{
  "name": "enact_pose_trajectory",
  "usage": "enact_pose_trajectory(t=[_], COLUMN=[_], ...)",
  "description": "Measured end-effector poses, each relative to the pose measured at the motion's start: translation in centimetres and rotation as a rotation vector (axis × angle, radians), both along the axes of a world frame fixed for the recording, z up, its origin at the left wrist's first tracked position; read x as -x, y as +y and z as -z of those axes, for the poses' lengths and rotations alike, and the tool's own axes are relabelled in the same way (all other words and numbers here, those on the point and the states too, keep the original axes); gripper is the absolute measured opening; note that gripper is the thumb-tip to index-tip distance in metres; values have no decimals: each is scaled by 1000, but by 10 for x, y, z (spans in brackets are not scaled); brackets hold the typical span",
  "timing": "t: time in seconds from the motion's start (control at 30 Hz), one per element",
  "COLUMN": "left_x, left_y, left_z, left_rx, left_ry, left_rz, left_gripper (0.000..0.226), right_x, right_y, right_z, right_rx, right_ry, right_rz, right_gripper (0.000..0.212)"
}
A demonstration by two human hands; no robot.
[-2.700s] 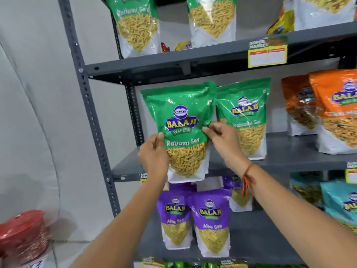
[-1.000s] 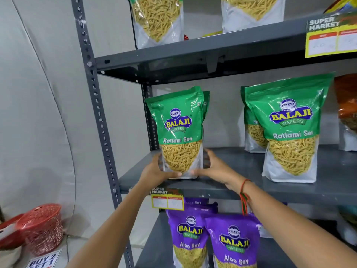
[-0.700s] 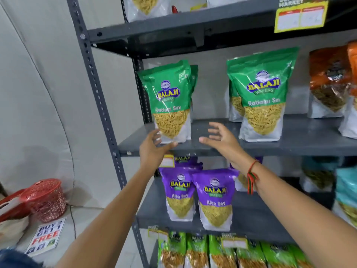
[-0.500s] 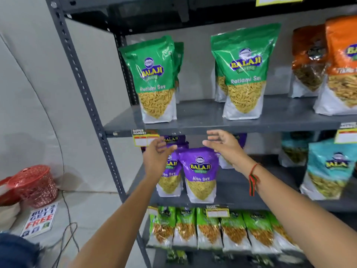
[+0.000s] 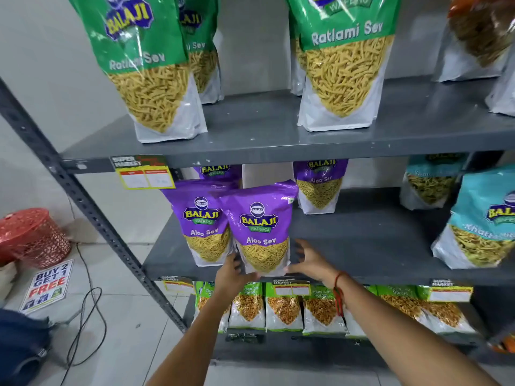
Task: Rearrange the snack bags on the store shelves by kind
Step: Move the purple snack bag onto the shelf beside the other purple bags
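Note:
A purple Aloo Sev bag stands at the front of the middle shelf, overlapping a second purple bag on its left. My left hand holds its bottom left corner, thumb along the edge. At the bag's bottom right corner is my right hand, fingers spread, thumb just touching. A third purple bag stands further back. Green Ratlami Sev bags stand on the shelf above.
Teal bags fill the middle shelf's right end. Small green bags line the shelf below. A slanting grey upright frames the left side. A red basket, a sale sign and a cable lie on the floor.
Both hands let go of the green Ratlami Sev bag, left standing on the upper shelf, and dropped to the purple Aloo Sev bag one shelf down. The view tilted down.

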State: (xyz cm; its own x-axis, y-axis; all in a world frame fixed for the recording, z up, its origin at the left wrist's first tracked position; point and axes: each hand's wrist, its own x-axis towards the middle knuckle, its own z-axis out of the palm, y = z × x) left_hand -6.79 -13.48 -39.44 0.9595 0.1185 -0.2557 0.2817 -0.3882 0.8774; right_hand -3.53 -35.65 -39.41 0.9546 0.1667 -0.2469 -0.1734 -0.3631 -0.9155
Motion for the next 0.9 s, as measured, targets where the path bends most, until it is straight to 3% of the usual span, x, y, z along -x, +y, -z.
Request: enact_pose_trajectory(t=[0.1,0.23,0.3,0.37,0.47,0.73,0.9], left_x=[-17,-18,-23,-30,-38,-35,-36], left_y=[5,-6,-15,-28,-57,-139,-154], left_z=[32,20,18,19,18,7,8], left_rx=[86,51,36,11,-47,-68,-66], left_ry=[4,-37,-23,-17,-9,-54,-37], left_rz=[-56,-61,-10,5,17,83,68], left_gripper=[101,67,58,61,83,67,70], right_x=[-11,-21,-23,-25,-28,-23,-22], right_y=[5,1,-10,-24,-56,-129,-144], right_z=[15,27,29,27,29,12,10], right_rx=[-55,7,32,70,124,113,83], right_ry=[-26,-16,-25,-22,-16,25,37], right_rz=[-61,-66,-60,-40,10,136,132], right_gripper=[70,53,56,63,58,61,57])
